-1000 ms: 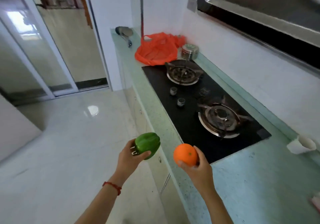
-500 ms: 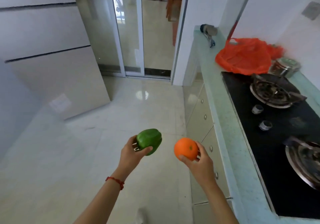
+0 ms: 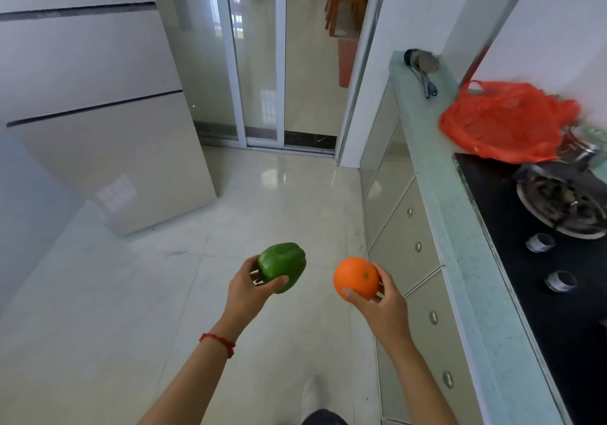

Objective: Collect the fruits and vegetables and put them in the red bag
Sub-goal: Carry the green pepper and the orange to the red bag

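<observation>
Two items in hand, none bagged yet as far as I can see. Left hand [image 3: 246, 290] is wrapped around a green pepper [image 3: 281, 272], thumb across its front, fingers behind. Right hand [image 3: 382, 301] cups an orange [image 3: 356, 278], thumb on the near side, fingertips on the far side. Both are held out over the floor [image 3: 131, 293], level with each other and a little apart, pepper at 9 o'clock of the orange.

Red bag [image 3: 502, 122] lies slumped on the counter [image 3: 423, 148] at about 1 o'clock from the hands, well apart from them, just beyond the stove [image 3: 525, 260] and touching its far edge. Its mouth looks loosely open toward the wall; can't tell if anything is inside. A steel pot [image 3: 588, 144] sits at 3 o'clock of the bag, a ladle [image 3: 422, 66] at 11 o'clock.

Judgement: collecting is done for these two pieces; carrying to the bag and dropping both in is still left. No other produce visible, so can't say whether more remains.
</observation>
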`<state>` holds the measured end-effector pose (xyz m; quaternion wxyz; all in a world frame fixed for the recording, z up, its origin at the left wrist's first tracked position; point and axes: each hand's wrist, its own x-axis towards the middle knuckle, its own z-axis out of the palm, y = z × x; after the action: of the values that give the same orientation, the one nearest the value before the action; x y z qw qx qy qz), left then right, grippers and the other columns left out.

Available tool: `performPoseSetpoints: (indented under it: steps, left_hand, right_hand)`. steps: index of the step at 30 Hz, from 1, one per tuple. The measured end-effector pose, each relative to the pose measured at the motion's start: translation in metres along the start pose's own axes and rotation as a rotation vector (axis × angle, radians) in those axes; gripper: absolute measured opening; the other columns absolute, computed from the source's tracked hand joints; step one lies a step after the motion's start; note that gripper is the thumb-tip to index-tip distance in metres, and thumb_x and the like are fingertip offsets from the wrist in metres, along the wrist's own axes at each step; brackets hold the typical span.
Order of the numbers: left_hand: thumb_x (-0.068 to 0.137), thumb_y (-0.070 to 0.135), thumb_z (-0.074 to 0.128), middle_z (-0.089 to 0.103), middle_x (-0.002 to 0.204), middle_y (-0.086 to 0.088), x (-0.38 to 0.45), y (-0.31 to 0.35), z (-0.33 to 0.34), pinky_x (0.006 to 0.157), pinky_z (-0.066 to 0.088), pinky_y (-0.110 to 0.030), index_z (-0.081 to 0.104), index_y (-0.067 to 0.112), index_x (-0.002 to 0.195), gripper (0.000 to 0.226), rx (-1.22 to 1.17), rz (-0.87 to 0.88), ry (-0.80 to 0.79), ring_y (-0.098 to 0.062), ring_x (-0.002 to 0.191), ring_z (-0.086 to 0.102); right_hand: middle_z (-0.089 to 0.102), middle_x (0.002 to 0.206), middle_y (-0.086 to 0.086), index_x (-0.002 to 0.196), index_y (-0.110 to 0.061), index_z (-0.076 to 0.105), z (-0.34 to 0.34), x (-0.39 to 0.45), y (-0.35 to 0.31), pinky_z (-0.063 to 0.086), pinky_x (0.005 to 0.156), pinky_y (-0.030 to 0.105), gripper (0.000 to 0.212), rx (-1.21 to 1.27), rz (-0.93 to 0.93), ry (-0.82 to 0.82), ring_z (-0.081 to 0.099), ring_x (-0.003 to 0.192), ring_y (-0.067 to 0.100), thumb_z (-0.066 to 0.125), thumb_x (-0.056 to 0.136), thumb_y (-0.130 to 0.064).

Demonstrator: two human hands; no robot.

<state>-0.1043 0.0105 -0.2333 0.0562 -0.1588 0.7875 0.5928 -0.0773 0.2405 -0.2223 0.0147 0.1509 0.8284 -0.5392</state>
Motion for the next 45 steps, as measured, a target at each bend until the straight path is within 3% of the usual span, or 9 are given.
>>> performPoseSetpoints:
  steps: [13,24,38,45]
  left_hand:
    - [0.070,0.020,0.077,0.059,0.110,-0.004,0.192,0.069,0.051,0.071,0.044,-0.020,0.050,0.012,0.121,0.058,0.021,0.003,-0.020,-0.018,0.094,0.057]
    - [0.072,0.020,0.076,0.059,0.107,-0.002,0.346,0.136,0.074,0.064,0.042,-0.014,0.051,0.013,0.119,0.053,0.030,0.026,-0.012,-0.016,0.092,0.057]
    - [0.072,0.022,0.076,0.059,0.114,-0.007,0.594,0.204,0.078,0.076,0.046,-0.026,0.048,0.010,0.123,0.060,0.105,0.080,-0.154,-0.020,0.098,0.057]
    - [0.073,0.023,0.074,0.058,0.118,-0.010,0.673,0.230,0.102,0.081,0.047,-0.029,0.046,0.010,0.125,0.061,0.139,0.064,-0.250,-0.021,0.099,0.055]
  right_hand:
    - [0.049,0.134,0.006,0.135,-0.022,0.040,0.007,0.209,-0.033,0.048,0.089,0.032,0.079,-0.018,-0.007,0.013,0.052,0.109,0.020,0.080,0.068,-0.032]
    - [0.048,0.135,0.007,0.135,-0.022,0.039,0.016,0.368,-0.084,0.046,0.085,0.028,0.078,-0.035,-0.026,0.005,0.050,0.106,0.017,0.079,0.069,-0.032]
    - [0.051,0.132,0.006,0.133,-0.020,0.044,0.074,0.564,-0.138,0.048,0.088,0.031,0.075,0.058,0.095,0.163,0.054,0.109,0.021,0.080,0.069,-0.026]
    - [0.049,0.133,0.005,0.135,-0.020,0.042,0.080,0.627,-0.151,0.046,0.085,0.027,0.075,0.045,0.144,0.218,0.052,0.111,0.021,0.079,0.070,-0.027]
